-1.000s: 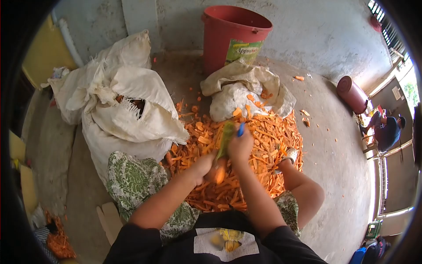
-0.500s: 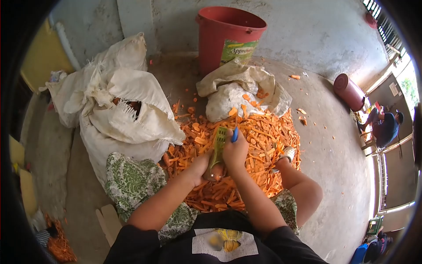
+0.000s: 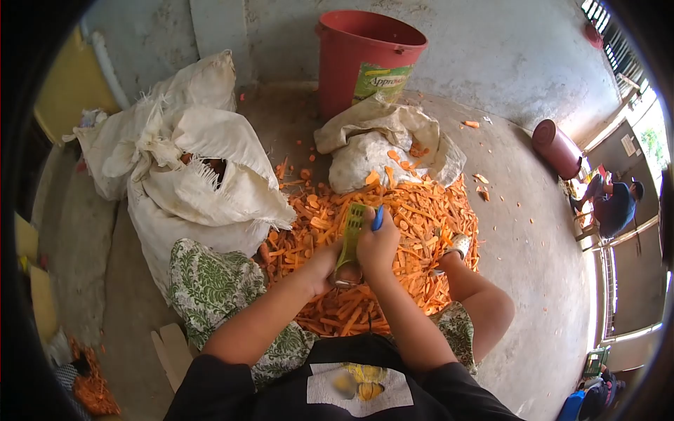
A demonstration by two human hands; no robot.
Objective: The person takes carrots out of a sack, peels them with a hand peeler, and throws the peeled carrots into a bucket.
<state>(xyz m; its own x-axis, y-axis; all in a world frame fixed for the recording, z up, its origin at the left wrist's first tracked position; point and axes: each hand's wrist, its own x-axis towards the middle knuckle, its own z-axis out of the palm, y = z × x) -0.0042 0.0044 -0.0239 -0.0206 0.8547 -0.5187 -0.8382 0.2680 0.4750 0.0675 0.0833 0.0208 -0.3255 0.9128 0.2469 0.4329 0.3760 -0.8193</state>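
item: small heap of orange shreds (image 3: 95, 393), on the floor at far left.
item: bulging white woven sack (image 3: 200, 214), frayed at its gap.
item: green-and-white leaf-patterned cloth (image 3: 214, 277), over my left knee, just beside the sack.
item: my left hand (image 3: 325, 265), fingers curled about a rounded orange-brown carrot (image 3: 349, 273); the undersides are hidden, so i cannot tell how each fingertip presses. the carrot lies on the inner side of these fingers, between my two hands, its near end showing.
item: flat lime-green slotted strip (image 3: 352, 223), lying lengthwise above the carrot, one edge against my right fingers.
item: tall red plastic bucket (image 3: 338, 70), with a green label, near the wall.
item: my right hand (image 3: 378, 245), fingers folded together into a fist round a slim blue piece (image 3: 378, 218), its tip standing out at the top; the carrot is just left of this fist.
item: crumpled off-white sack (image 3: 361, 163), beyond my hands.
item: broad heap of orange carrot peelings (image 3: 425, 231), beneath and around my hands.
item: pale spotted shoe (image 3: 460, 244), at the heap's right edge.
item: dark red barrel (image 3: 559, 151), well apart.
item: seated person in dark blue (image 3: 615, 210), far right.
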